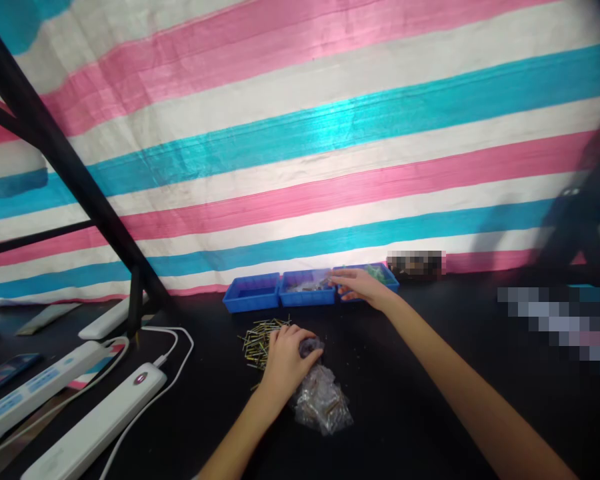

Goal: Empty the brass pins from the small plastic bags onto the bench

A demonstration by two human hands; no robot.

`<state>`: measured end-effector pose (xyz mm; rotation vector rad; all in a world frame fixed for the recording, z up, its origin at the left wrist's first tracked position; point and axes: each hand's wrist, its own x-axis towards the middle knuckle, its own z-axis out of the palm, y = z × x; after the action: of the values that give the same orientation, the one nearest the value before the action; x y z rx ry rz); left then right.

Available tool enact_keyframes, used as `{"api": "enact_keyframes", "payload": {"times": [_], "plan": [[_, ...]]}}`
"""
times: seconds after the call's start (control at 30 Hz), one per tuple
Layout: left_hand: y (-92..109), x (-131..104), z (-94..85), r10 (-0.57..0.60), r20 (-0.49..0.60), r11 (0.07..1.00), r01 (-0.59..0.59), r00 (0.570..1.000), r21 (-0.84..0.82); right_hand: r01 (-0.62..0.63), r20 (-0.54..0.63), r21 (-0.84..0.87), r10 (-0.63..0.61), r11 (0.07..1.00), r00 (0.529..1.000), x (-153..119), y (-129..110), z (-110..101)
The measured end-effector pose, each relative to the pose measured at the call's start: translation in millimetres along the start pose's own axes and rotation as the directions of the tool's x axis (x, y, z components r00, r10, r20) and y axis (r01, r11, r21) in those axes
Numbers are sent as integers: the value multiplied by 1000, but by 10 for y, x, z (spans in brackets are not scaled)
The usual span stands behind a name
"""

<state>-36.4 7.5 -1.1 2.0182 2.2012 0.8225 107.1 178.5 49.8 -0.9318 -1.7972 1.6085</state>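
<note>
My left hand (291, 352) is curled over a bunched piece of clear, greyish plastic (311, 347). Just below it lies a heap of small clear plastic bags (324, 403) with thin pieces inside. Beside the left hand's fingers is a loose pile of thin yellowish and dark sticks (261, 341), partly covered by the hand. My right hand (364, 287) reaches over the blue bins, its fingertips pinched at a thin translucent bag (321, 275) above the middle blue bin (307, 298). That bin contains clear bags.
A left blue bin (253, 304) and a right blue bin (391, 288) with greenish contents flank the middle one. White power strips (97, 423) and cables lie at left, near a black metal frame post (87, 183). Striped sheeting (330, 133) hangs behind the black table (405, 413).
</note>
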Motion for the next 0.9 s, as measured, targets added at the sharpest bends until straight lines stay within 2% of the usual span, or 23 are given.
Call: {"api": "enact_keyframes", "payload": {"times": [0.13, 0.4, 0.5, 0.6, 0.7, 0.8, 0.9], "plan": [[19, -14, -22, 27, 22, 1000, -27, 999, -6, -30, 47, 103, 25, 994, 999, -42, -32, 33], [28, -38, 12, -8, 23, 1000, 8, 1000, 12, 50, 23, -49, -49, 998, 999, -40, -68, 48], [5, -7, 33, 11, -34, 999, -12, 999, -37, 81, 49, -142, -75, 987, 996, -43, -82, 65], [-16, 23, 23, 9, -106, 989, -25, 994, -147, 137, 173, -206, -102, 969, 980, -73, -102, 104], [-23, 40, -6, -82, -157, 941, 25, 984, -339, 198, 355, -257, -98, 946, 930, -133, -138, 155], [-7, 51, -22, -170, -173, 860, 61, 970, -506, 214, 497, -323, -27, 922, 867, -198, -182, 201], [16, 59, -8, -205, -143, 798, 80, 968, -597, 195, 548, -402, 65, 895, 834, -238, -215, 227]]}}
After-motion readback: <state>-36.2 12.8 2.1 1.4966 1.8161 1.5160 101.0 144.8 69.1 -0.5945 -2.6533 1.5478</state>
